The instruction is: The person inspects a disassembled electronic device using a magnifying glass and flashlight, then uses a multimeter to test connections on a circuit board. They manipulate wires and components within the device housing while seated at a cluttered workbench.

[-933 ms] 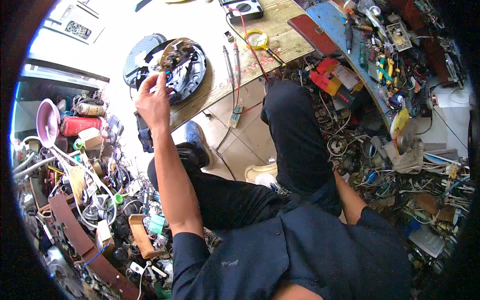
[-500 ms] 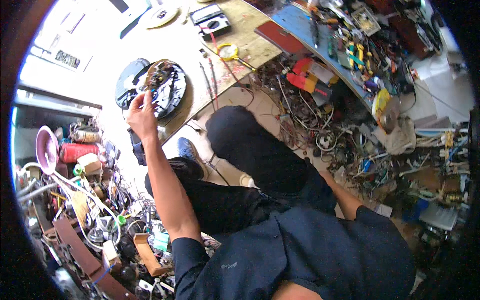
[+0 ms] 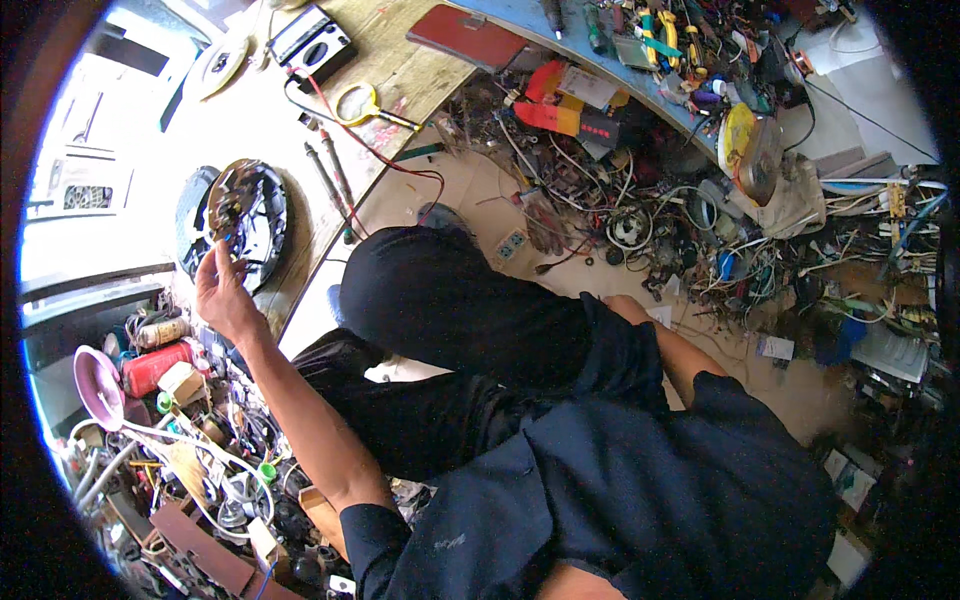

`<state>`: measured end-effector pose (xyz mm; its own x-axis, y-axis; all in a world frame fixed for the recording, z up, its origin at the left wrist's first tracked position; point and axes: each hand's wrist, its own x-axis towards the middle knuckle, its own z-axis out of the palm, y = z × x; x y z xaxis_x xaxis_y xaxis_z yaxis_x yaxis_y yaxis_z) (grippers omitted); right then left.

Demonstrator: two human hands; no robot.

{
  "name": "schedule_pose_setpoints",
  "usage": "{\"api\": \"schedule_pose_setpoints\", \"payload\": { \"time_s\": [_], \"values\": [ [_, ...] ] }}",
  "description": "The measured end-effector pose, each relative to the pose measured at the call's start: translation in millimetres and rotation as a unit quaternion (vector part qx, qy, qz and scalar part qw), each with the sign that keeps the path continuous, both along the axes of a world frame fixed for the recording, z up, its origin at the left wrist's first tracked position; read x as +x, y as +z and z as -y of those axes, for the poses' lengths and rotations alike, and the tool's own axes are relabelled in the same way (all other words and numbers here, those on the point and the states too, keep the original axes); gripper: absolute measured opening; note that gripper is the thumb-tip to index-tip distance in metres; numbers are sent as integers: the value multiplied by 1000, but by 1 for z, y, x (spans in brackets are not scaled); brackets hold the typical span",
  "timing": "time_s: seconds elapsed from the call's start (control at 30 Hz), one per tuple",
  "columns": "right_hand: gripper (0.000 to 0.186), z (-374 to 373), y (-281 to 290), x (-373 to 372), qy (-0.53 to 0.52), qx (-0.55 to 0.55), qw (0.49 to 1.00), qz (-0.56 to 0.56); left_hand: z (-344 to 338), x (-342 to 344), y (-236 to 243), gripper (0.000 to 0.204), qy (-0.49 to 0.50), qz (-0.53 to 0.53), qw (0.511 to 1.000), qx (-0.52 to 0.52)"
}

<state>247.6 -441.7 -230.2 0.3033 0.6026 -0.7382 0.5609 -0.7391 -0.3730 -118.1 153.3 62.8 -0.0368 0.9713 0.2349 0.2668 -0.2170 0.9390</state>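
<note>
My left hand (image 3: 228,295) is raised at the table's left edge, its thumb and fingers pinched on the lower edge of a brownish circuit board (image 3: 232,192) with small parts on it. Right behind the board lies a round black plastic housing (image 3: 272,225), its glossy inside facing up; whether board and housing touch I cannot tell. A grey round part (image 3: 194,215) shows at the housing's left. My right hand (image 3: 627,308) rests low beside my right thigh, away from the table, its fingers mostly hidden.
On the wooden table are an analog multimeter (image 3: 312,47), two test probes (image 3: 333,175) with leads, and a yellow magnifying glass (image 3: 357,103). A blue bench (image 3: 640,88) holds pliers and tools. Heaps of cables (image 3: 600,190) and scrap parts (image 3: 215,450) flank my legs.
The view has swung right, so the table and housing sit farther left. My left hand keeps its pinch on the board, which now shows more upright. My knee now covers most of the blue shoe.
</note>
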Motion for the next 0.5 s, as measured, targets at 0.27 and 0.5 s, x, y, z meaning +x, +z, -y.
{"api": "schedule_pose_setpoints", "payload": {
  "time_s": [0.27, 0.5],
  "values": [
    [30, -17, -24, 12, -35, -6, 999, -18, -1, -6, 3, 28, 53, -53, 997, -8],
    [25, -105, -63, 11, 105, 10, 990, 92, 13, 0, 6, 23, 91, -73, 993, -6]
  ]
}}
